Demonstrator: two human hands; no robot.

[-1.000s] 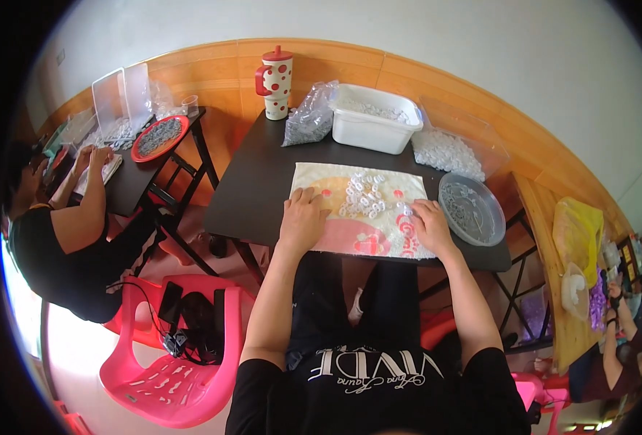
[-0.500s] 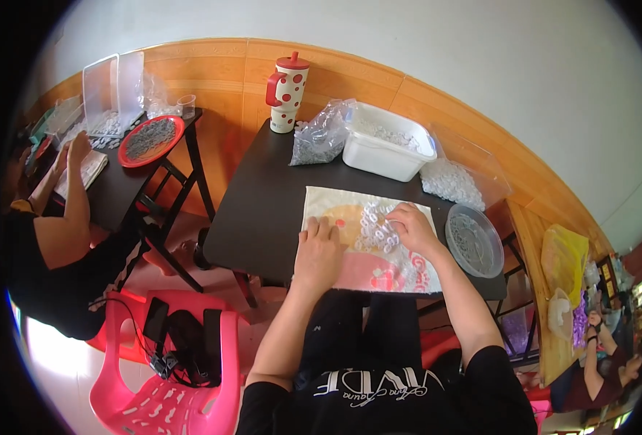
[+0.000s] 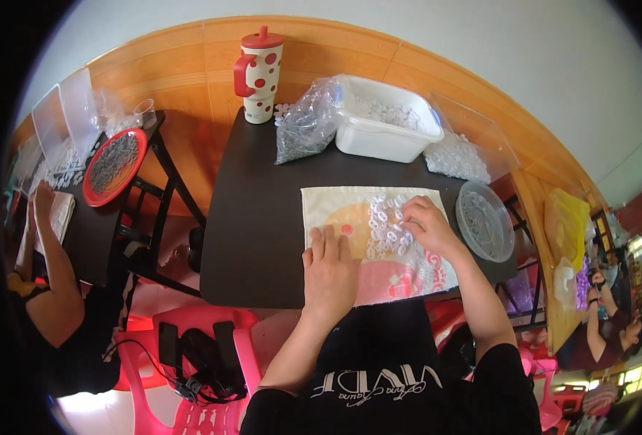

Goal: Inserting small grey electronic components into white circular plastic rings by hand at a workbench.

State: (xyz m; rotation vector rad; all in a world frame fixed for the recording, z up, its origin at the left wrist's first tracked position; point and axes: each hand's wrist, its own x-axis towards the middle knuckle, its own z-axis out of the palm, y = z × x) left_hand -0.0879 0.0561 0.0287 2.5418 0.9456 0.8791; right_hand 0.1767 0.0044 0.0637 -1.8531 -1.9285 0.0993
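Observation:
A printed cloth (image 3: 321,199) in cream, yellow and pink lies on the black table before me. My left hand (image 3: 330,272) rests flat on its left part, fingers stretched and a little apart, holding nothing. Small white oval plastic pieces (image 3: 386,235) with holes are spread over the middle of the cloth. At their right edge is my right hand (image 3: 426,221), its fingers curled and pressed together among the pieces. Whatever is between those fingertips is too small and hidden to make out.
Behind the cloth stand a white tub (image 3: 383,141) of pieces, a bag of grey parts (image 3: 306,134) and a spotted tumbler (image 3: 261,76). A round clear container (image 3: 486,221) sits at right beside a bag of white pieces (image 3: 457,158). Other people work at both sides.
The whole view has shifted and turned slightly. My left hand stays flat on the cloth. My right hand remains at the white pieces, which lie somewhat more spread out.

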